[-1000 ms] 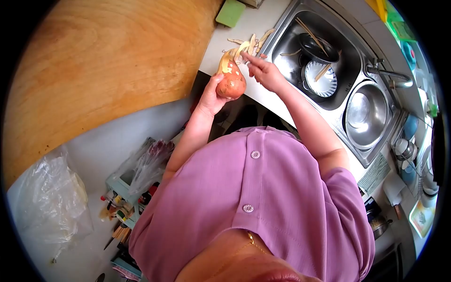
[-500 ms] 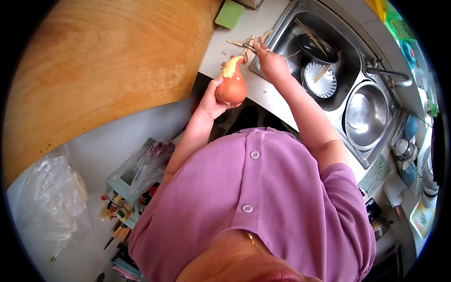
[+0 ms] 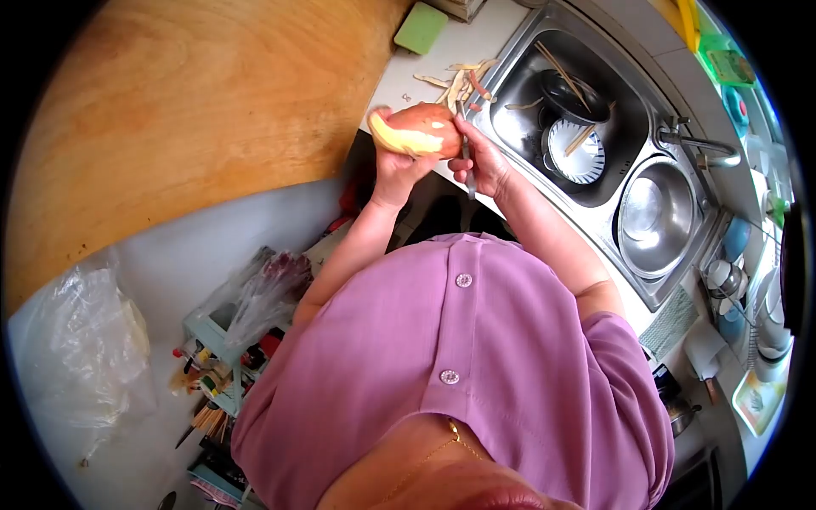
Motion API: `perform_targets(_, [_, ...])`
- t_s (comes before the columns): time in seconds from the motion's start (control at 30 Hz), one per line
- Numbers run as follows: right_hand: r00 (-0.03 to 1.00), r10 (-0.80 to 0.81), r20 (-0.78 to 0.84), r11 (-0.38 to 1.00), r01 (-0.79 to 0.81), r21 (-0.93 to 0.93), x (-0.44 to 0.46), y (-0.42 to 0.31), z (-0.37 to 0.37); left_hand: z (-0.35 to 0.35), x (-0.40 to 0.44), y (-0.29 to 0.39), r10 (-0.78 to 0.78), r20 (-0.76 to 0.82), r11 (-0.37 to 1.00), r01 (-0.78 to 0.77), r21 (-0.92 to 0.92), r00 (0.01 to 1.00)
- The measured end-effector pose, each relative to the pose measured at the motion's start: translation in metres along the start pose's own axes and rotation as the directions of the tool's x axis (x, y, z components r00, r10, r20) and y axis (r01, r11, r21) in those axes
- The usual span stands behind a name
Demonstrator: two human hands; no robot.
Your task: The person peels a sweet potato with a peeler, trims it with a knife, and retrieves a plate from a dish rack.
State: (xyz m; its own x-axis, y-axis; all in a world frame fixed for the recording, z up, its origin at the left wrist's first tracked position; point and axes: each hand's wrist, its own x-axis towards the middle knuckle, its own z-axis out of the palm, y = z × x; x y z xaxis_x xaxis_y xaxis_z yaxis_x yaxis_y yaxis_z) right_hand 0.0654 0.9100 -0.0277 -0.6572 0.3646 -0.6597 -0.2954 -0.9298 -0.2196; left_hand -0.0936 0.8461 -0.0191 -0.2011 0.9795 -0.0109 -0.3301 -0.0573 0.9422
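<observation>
An orange-red, partly peeled root vegetable (image 3: 421, 127) lies sideways over the counter edge, a yellow peeled strip along its left and lower side. My left hand (image 3: 398, 172) is wrapped round it from below. At its right end is my right hand (image 3: 483, 161), closed round a thin metal peeler (image 3: 467, 161) that points up and down in the view. The peeler's upper end is close beside the vegetable; whether they touch cannot be told. Thin peelings (image 3: 460, 88) lie on the white counter (image 3: 408, 75) just beyond the vegetable, beside the sink.
A steel sink (image 3: 518, 64) at the upper right holds a black pan, a striped bowl (image 3: 576, 153) and chopsticks. A steel basin (image 3: 654, 217) sits beside it. A wooden board (image 3: 212, 102) spans the upper left. A green sponge (image 3: 421, 28) lies on the counter.
The vegetable has turned from upright to sideways in my left hand. My right hand has moved down from the peelings to its right end, with the peeler. A reddish peeling now lies on the pile.
</observation>
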Motion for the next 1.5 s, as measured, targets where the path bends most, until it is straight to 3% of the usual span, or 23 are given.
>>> perform_targets(0.07, [0.998,-0.057,-0.006,0.996,0.056,-0.074,0.003,-0.011,-0.008,0.003,-0.003,0.008,-0.100,0.042,0.964,0.107,-0.245,0.994])
perform_targets(0.13, [0.996,-0.061,0.070,0.987,0.071,-0.142,-0.004,-0.028,-0.012,-0.003,-0.005,0.032,-0.281,0.140,0.762,0.309,-0.569,0.949])
perform_targets(0.17, [0.994,-0.065,0.085,0.975,0.081,-0.208,-0.006,-0.034,-0.011,-0.010,-0.001,0.033,-0.426,0.130,0.738,0.427,-0.522,0.895])
perform_targets(0.2, [0.993,-0.067,0.102,0.957,0.092,-0.274,-0.009,-0.040,-0.007,-0.014,0.004,0.034,-0.427,0.120,0.738,0.422,-0.526,0.896])
perform_targets(0.27, [0.988,-0.122,0.093,0.825,0.153,-0.544,-0.008,-0.046,0.003,-0.017,0.014,0.039,-0.616,0.457,0.533,0.767,-0.357,0.641])
perform_targets(0.33, [0.964,-0.233,0.126,0.607,0.246,-0.756,-0.012,-0.046,0.020,-0.011,0.014,0.040,-0.592,0.457,0.496,0.747,-0.443,0.664])
perform_targets(0.37, [0.952,-0.294,0.087,0.509,0.232,-0.829,-0.015,-0.047,0.024,-0.012,0.013,0.039,-0.571,0.401,0.547,0.697,-0.464,0.716])
perform_targets(0.4, [0.907,-0.420,0.019,0.462,0.232,-0.856,-0.009,-0.044,0.018,-0.013,0.013,0.038,-0.546,0.345,0.596,0.644,-0.480,0.763])
perform_targets(0.5, [0.896,-0.436,0.083,0.348,0.253,-0.903,-0.005,-0.042,-0.005,-0.016,0.010,0.029,-0.537,0.252,0.643,0.584,-0.495,0.805])
perform_targets(0.57, [0.824,-0.553,0.122,0.136,0.234,-0.963,-0.015,-0.023,-0.007,-0.024,0.010,0.016,-0.536,0.220,0.624,0.558,-0.548,0.815])
perform_targets(0.67, [0.795,-0.500,0.343,0.000,0.397,-0.918,-0.034,-0.003,0.009,-0.024,0.011,0.017,-0.534,0.214,0.569,0.535,-0.625,0.818])
perform_targets(0.7, [0.733,-0.512,0.447,-0.122,0.454,-0.883,-0.036,0.002,0.012,-0.028,0.013,0.016,-0.468,0.325,0.511,0.552,-0.659,0.822])
perform_targets(0.77, [0.604,-0.498,0.622,-0.308,0.547,-0.778,-0.033,0.012,0.017,-0.025,0.009,0.011,-0.536,0.235,0.507,0.531,-0.679,0.811])
perform_targets(0.87, [0.520,-0.388,0.761,-0.543,0.538,-0.645,-0.031,0.020,0.030,-0.010,0.008,0.020,-0.613,0.109,0.555,0.525,-0.645,0.782])
perform_targets(0.93, [0.547,-0.395,0.739,-0.597,0.458,-0.658,-0.026,0.020,0.028,-0.008,0.006,0.020,-0.541,0.157,0.559,0.492,-0.667,0.826])
perform_targets(0.97, [0.571,-0.404,0.715,-0.646,0.375,-0.665,-0.021,0.019,0.026,-0.007,0.004,0.022,-0.607,0.117,0.549,0.521,-0.653,0.786])
perform_targets(1.07, [0.557,-0.455,0.695,-0.626,0.356,-0.694,-0.005,0.009,0.020,-0.029,-0.004,0.001,-0.540,0.217,0.572,0.544,-0.614,0.813])
perform_targets(1.1, [0.557,-0.455,0.695,-0.625,0.356,-0.695,0.001,0.011,0.019,-0.023,-0.004,0.003,-0.570,0.089,0.646,0.512,-0.566,0.817])
perform_targets(1.23, [0.528,-0.520,0.671,-0.551,0.393,-0.736,0.016,0.021,0.024,-0.030,-0.005,0.009,-0.667,-0.006,0.599,0.531,-0.599,0.745])
perform_targets(1.43, [0.561,-0.530,0.636,-0.534,0.362,-0.764,0.022,0.026,0.020,-0.025,-0.003,0.011,-0.649,-0.026,0.577,0.469,-0.669,0.761])
perform_targets(1.5, [0.564,-0.557,0.610,-0.470,0.392,-0.791,0.024,0.030,0.019,-0.024,-0.004,0.009,-0.650,-0.049,0.578,0.452,-0.679,0.758])
